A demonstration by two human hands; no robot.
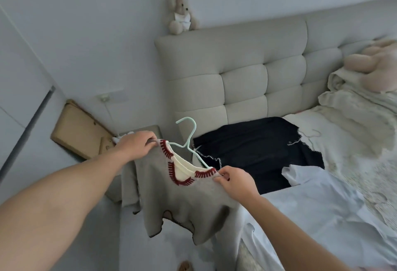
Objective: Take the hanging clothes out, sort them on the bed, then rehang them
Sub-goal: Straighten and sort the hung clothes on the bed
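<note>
A grey knitted top (184,202) with a red-stitched neckline and a cream inner layer hangs in the air beside the bed, on a pale mint hanger (189,139) whose hook sticks up above the collar. My left hand (135,146) grips the top's left shoulder. My right hand (234,181) pinches the right shoulder by the hanger's arm. On the bed (343,141) lie a dark navy garment (257,150) with white stitched edging and a pale blue shirt (322,206).
A tufted beige headboard (247,72) stands behind the bed, with a plush bunny (180,13) on top. Rumpled cream bedding (361,107) and a plush toy (373,64) sit at the right. A bedside table (129,135) and a tan board (79,126) stand at the left.
</note>
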